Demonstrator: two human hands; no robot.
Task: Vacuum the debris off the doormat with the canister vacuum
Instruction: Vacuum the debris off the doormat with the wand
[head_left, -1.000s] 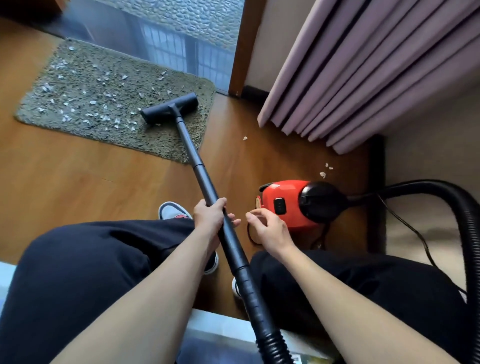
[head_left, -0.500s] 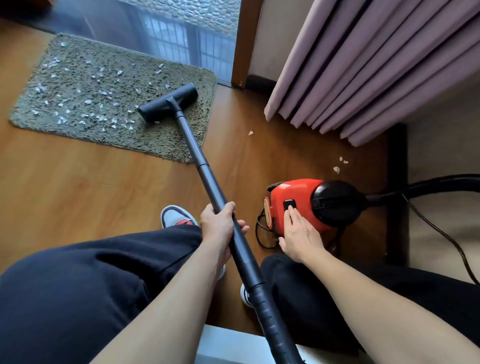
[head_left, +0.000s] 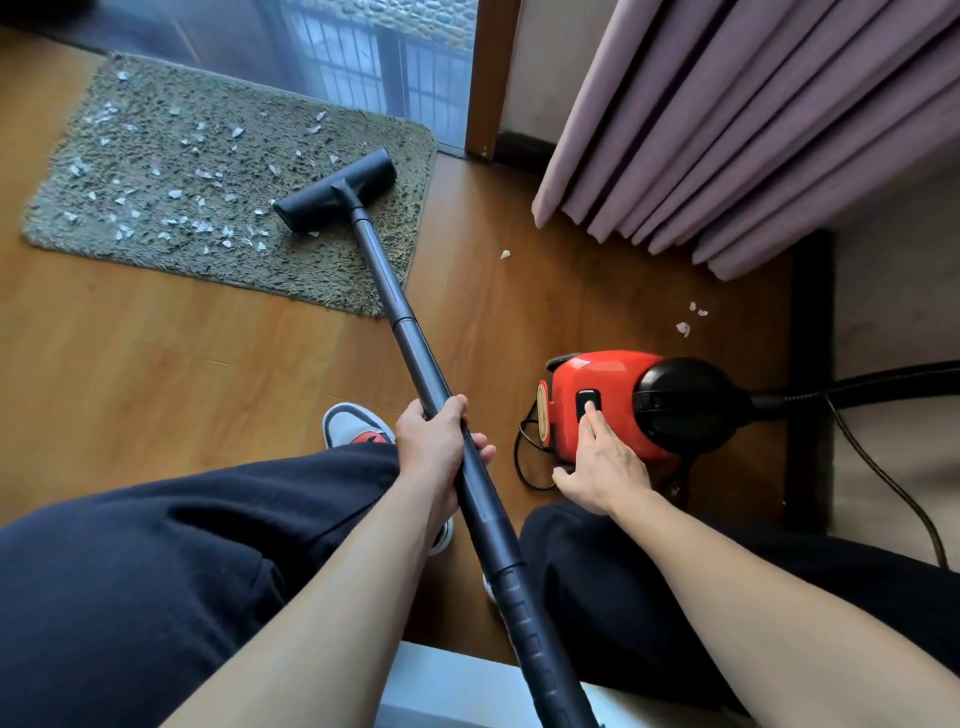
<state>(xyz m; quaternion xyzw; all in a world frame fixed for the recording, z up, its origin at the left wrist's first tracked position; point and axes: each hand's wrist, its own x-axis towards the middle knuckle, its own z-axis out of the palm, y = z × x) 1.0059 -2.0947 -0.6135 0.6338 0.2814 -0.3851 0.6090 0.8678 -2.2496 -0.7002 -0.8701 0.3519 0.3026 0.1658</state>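
A shaggy grey-green doormat (head_left: 156, 270) lies on the wooden floor at upper left, strewn with several white paper scraps (head_left: 202, 174). The black floor nozzle (head_left: 335, 192) rests on the mat's right part. My left hand (head_left: 434, 441) grips the black wand (head_left: 410, 348) midway along. The red and black canister vacuum (head_left: 618, 384) sits on the floor to the right. My right hand (head_left: 602, 462) rests on its red body, with straight fingers pressing the black switch (head_left: 587, 402).
Pink curtains (head_left: 753, 119) hang at upper right beside a glass door with a wooden frame (head_left: 485, 78). A few scraps (head_left: 683, 327) lie on the floor near the canister. The black hose (head_left: 857, 384) and a power cord (head_left: 883, 478) run off right. My knees fill the foreground.
My right hand has moved from the air onto the canister and now presses its switch. The view has shifted slightly; the nozzle stays on the mat.
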